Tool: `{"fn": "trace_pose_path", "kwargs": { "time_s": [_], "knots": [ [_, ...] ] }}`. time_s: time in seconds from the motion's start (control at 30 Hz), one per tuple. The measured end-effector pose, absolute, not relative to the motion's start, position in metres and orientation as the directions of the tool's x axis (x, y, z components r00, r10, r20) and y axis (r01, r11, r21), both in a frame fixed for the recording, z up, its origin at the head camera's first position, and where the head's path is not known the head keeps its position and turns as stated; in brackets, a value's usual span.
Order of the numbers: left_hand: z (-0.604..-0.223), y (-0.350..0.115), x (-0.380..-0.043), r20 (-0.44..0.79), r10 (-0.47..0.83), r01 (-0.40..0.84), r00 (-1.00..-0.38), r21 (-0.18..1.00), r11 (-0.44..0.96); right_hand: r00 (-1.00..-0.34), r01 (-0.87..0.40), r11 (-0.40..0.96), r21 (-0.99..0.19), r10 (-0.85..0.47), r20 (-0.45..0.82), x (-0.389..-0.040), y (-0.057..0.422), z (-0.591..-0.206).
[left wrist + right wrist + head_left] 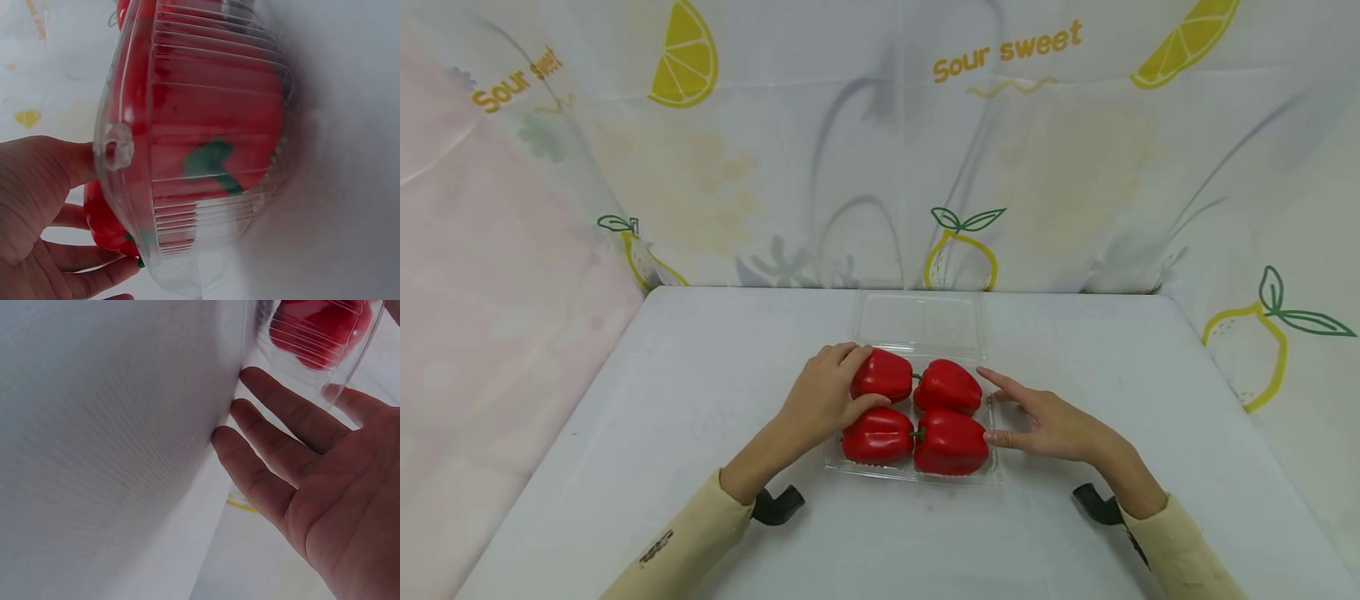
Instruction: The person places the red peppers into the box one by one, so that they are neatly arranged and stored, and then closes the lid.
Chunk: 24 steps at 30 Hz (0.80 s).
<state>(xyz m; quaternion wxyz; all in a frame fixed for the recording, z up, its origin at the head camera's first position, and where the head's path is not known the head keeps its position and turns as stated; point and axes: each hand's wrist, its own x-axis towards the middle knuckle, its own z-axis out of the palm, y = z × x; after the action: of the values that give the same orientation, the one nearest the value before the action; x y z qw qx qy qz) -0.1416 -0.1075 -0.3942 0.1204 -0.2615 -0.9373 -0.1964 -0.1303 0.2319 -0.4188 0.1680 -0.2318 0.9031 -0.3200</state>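
Note:
Several glossy red bell peppers with green stems lie in a clear plastic clamshell box [902, 477]. My left hand [827, 387] grips the back left bell pepper [887, 375], fingers over its far side and thumb on its near side. In the left wrist view, the front left bell pepper [212, 119] shows through the ribbed box wall, beside the thumb. At the box's right side, my right hand [1048, 425] spreads its fingers and holds nothing. Its thumb is close to the front right bell pepper [951, 442], its index finger near the back right bell pepper [949, 387].
The box's transparent lid [917, 321] lies folded back toward the rear edge of the white table [700, 417]. Printed cloth [880, 167] with lemon drawings hangs behind and at the sides. Black curved pieces [778, 506] stick out by both sleeves.

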Motion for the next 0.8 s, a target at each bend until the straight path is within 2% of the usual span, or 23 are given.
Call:
{"fn": "trace_pose_path", "kwargs": {
  "time_s": [0.43,0.8],
  "knots": [
    [-0.388,-0.101,-0.1401,0.241,0.444,0.501,-0.863,0.293,0.814,-0.83,-0.312,0.676,-0.667,-0.536,-0.154,-0.1301,0.2315,-0.4198],
    [-0.3937,-0.0986,-0.1389,0.246,0.454,0.513,-0.856,0.297,0.806,-0.837,-0.298,0.683,-0.667,-0.522,-0.16,-0.1312,0.2335,-0.4205]
  ]
}}
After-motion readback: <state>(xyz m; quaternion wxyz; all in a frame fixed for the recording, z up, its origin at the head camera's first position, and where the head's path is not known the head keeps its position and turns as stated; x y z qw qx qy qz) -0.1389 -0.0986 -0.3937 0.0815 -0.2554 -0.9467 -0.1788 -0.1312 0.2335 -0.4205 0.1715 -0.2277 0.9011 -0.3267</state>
